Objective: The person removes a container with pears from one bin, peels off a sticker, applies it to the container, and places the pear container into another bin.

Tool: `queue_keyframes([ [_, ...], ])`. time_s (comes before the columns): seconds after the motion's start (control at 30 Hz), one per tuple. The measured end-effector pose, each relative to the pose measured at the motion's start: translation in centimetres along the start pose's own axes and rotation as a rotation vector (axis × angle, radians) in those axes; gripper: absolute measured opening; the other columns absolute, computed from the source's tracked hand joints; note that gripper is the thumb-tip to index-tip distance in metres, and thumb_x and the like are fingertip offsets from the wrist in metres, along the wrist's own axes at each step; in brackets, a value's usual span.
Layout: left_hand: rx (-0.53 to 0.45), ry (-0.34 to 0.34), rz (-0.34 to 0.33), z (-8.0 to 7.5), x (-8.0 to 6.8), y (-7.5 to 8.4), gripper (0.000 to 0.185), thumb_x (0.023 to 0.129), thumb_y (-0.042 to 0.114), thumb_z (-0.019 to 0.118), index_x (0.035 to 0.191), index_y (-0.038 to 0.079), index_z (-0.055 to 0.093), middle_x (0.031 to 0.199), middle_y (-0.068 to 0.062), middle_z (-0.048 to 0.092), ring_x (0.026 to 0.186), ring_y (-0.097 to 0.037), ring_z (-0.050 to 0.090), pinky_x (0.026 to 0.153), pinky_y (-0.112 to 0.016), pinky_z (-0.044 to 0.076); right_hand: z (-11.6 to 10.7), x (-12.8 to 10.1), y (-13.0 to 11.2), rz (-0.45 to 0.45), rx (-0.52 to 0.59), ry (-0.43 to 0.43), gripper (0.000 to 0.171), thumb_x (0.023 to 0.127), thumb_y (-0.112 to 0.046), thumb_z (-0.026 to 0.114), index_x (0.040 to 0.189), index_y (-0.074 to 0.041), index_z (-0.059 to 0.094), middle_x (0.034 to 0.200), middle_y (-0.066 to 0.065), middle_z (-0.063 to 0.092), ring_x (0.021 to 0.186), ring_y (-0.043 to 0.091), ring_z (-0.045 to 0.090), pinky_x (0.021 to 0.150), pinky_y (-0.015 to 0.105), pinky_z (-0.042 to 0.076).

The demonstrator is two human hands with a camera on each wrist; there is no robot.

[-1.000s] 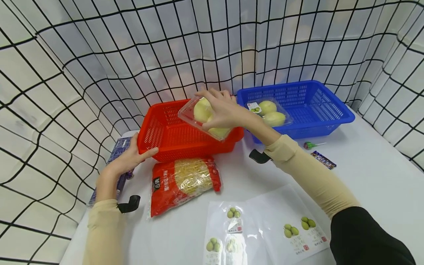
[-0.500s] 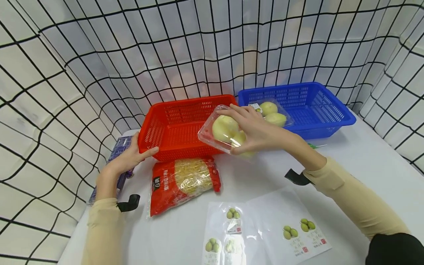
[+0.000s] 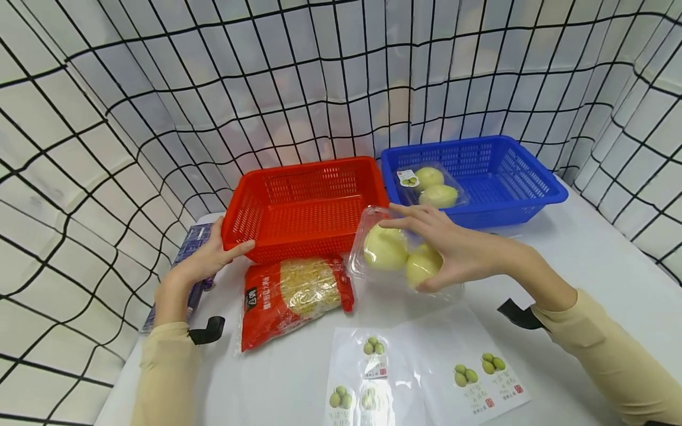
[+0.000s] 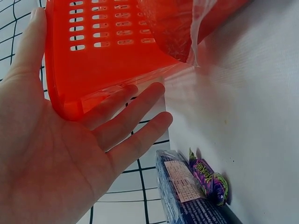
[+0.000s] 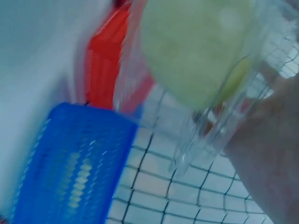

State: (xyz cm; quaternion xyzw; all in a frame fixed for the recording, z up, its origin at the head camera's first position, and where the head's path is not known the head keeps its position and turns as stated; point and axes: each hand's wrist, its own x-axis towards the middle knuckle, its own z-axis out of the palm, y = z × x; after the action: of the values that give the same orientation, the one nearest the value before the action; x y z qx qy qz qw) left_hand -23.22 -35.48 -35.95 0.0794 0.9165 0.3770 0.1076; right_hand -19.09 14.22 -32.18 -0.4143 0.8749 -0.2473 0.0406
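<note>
1. Grip, right: I have the right hand [image 3: 453, 245] curled around a clear fruit pack [image 3: 386, 248], thumb on the near side, fingers over the far side.
2. Grip, left: the left hand [image 3: 214, 253] has its fingers extended, touching the near-left corner of the red basket [image 3: 314, 216].
3. Pack: tilted, in front of both baskets; I cannot tell its height.
4. Step, as I judge it: transferring this pack. The next move probably calls for levelling it before release.
5. Edges: in the head view the pack overlaps the red basket's near-right corner; the noodle bag [image 3: 298, 299] lies just left. The blue basket [image 3: 487, 180] bears a second pack [image 3: 438, 195].
6. Room: white table [image 3: 565, 384] extends right of the printed sheets [image 3: 410, 384].
</note>
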Motion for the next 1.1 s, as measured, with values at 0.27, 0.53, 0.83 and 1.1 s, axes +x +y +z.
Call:
queue_keyframes([
  [0.27, -0.002, 0.001, 0.013, 0.4, 0.0, -0.3, 0.104, 0.101, 0.051, 0.056, 0.16, 0.015, -0.021, 0.159, -0.027, 0.024, 0.146, -0.046, 0.028, 0.109, -0.071, 0.042, 1.6, -1.8, 2.0, 0.024, 0.017, -0.146, 0.102, 0.075, -0.049, 0.079, 0.158, -0.052, 0.021, 0.175, -0.008, 0.009, 0.155, 0.023, 0.02, 0.109, 0.069, 0.043],
  [0.53, 0.006, 0.003, -0.007, 0.4, 0.0, -0.1, 0.104, 0.101, 0.052, 0.055, 0.16, 0.014, -0.022, 0.156, -0.029, 0.026, 0.143, -0.047, 0.033, 0.108, -0.07, 0.044, 2.1, -1.5, 2.9, 0.031, 0.046, -0.194, 0.099, 0.076, -0.047, 0.08, 0.158, -0.05, 0.025, 0.174, -0.005, 0.014, 0.158, 0.029, 0.016, 0.117, 0.075, 0.028],
  [0.83, 0.023, -0.001, -0.016, 0.2, 0.3, 0.5, 0.108, 0.101, 0.052, 0.055, 0.158, 0.014, -0.028, 0.157, -0.03, 0.025, 0.145, -0.049, 0.03, 0.111, -0.074, 0.037, 2.5, -1.6, 3.6, 0.033, 0.04, -0.265, 0.095, 0.078, -0.049, 0.078, 0.159, -0.046, 0.027, 0.175, -0.003, 0.01, 0.161, 0.038, 0.007, 0.121, 0.077, 0.015],
  [1.1, 0.041, 0.005, -0.03, 0.1, 0.1, 0.3, 0.105, 0.101, 0.055, 0.053, 0.159, 0.014, -0.025, 0.155, -0.031, 0.028, 0.138, -0.047, 0.039, 0.105, -0.066, 0.048, 2.5, -1.5, 3.9, 0.023, 0.056, -0.344, 0.1, 0.08, -0.048, 0.075, 0.162, -0.041, 0.019, 0.176, -0.001, -0.001, 0.161, 0.039, 0.0, 0.121, 0.078, 0.012],
])
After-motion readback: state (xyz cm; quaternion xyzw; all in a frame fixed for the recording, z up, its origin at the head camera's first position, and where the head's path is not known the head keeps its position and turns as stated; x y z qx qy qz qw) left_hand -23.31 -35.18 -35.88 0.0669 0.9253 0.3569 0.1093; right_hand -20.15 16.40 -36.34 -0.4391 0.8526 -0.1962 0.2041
